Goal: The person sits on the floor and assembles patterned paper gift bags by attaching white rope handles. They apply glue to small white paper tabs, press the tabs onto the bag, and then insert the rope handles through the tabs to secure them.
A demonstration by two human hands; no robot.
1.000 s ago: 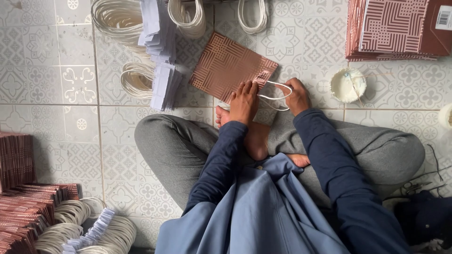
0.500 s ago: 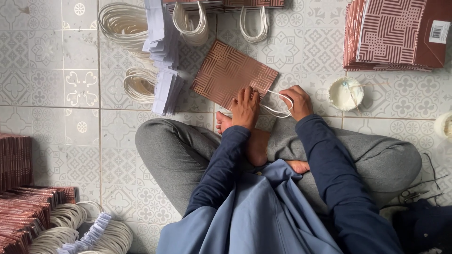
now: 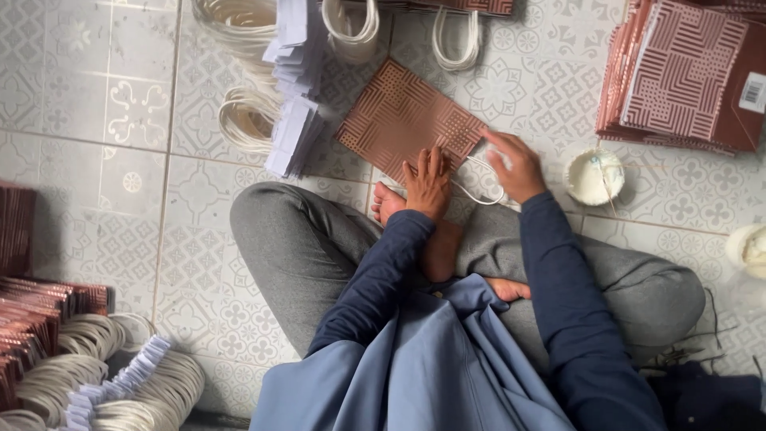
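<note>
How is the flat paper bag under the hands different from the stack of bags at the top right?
The paper bag is single and lies tilted; the stack of bags holds many, piled. The left hand presses the single bag while the right hand is at its white cord handle; nobody touches the stack. Both are reddish-brown with a pale line pattern.

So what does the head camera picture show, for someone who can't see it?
A person sits cross-legged on a tiled floor, left hand pressing a flat patterned brown paper bag, right hand at its white cord handle. More bags lie stacked nearby.
</note>
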